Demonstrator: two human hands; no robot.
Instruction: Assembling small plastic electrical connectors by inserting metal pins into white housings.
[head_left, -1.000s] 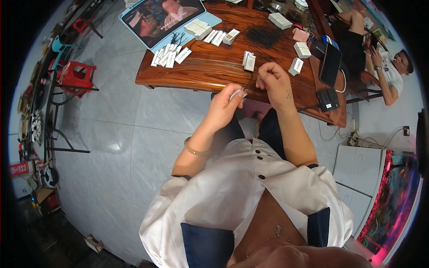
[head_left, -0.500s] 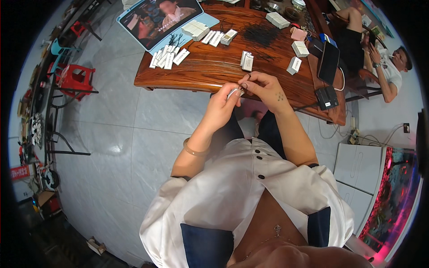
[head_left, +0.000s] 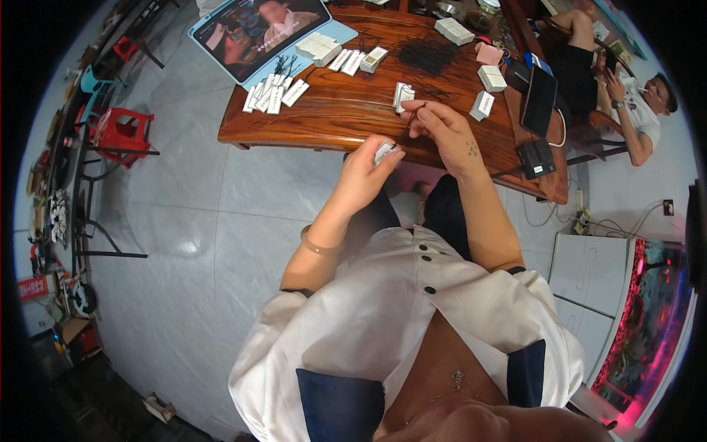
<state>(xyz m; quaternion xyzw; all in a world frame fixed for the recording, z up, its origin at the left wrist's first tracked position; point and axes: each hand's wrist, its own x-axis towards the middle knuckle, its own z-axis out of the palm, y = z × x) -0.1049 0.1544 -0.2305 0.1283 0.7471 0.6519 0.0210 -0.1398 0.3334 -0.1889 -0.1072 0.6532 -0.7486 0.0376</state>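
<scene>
At the near edge of the wooden table, my left hand (head_left: pixel 362 171) pinches a small white tag (head_left: pixel 384 152) between thumb and fingers. A thin black cord (head_left: pixel 398 141) comes off the tag's upper end. My right hand (head_left: pixel 446 137) is raised a little beyond and to the right, its thumb and fingertips closed on the cord, whose far end is hard to make out. Just past those fingertips stands a small stack of white tags (head_left: pixel 402 94). Farther back lies a tangled pile of black cords (head_left: pixel 427 56). Tags with cords attached (head_left: pixel 271 97) lie spread at the table's left.
A tablet in a light blue case (head_left: pixel 258 33) plays a video at the far left of the table (head_left: pixel 317 121). More tag stacks (head_left: pixel 318 48) stand around the top. On the right are a dark phone on a stand (head_left: pixel 540 103) and a black box (head_left: pixel 536 160). Another person (head_left: pixel 633 110) sits beyond.
My right hand has drawn away from the left, up and to the right, with the cord. The left hand keeps the tag, its printed face now more visible.
</scene>
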